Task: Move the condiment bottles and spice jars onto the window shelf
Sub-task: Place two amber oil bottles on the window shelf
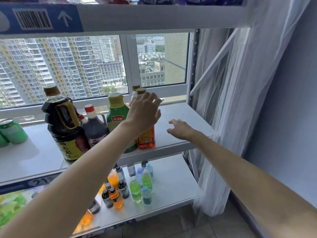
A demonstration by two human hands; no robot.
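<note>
On the white window shelf [180,117] stand a big dark soy sauce jug [63,124], a dark vinegar bottle with a red cap [94,126], a green bottle with a yellow cap [117,115] and an orange-labelled bottle [146,138] with a second tan-capped bottle [135,90] behind it. My left hand [144,112] is spread open in front of the orange bottle's neck, holding nothing. My right hand [180,128] hovers with relaxed fingers over the bare right part of the shelf, empty.
Green cans [12,132] sit at the shelf's left end. The lower shelf [171,186] carries several small drink bottles [137,188]. Another shelf board [154,16] runs overhead. A white sheer curtain [240,100] hangs along the rack's right side.
</note>
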